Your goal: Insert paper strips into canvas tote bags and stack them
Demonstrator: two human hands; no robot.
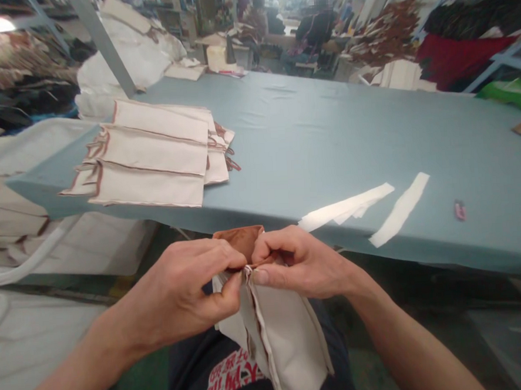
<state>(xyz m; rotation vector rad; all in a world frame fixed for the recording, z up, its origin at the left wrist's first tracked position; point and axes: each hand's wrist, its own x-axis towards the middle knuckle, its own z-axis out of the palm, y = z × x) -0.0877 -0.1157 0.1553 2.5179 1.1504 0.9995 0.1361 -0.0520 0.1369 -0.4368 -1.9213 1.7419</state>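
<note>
Both hands pinch the top of a cream canvas bag (pixel 284 335) with brown trim, held over my lap in front of the table edge. My left hand (pixel 189 290) is closed on the bag's upper left edge, thumb and fingers pressed together. My right hand (pixel 297 263) is closed on the upper right edge, beside a brown fabric flap (pixel 241 240) that sticks up between the hands. The bag hangs down between my forearms.
A blue-grey cloth-covered table (pixel 327 132) stretches ahead. A stack of finished cream bags (pixel 152 154) lies at its left. White fabric strips (pixel 353 204) and a small red object (pixel 460 210) lie near the front edge. More bags are piled at left; a person sits far behind.
</note>
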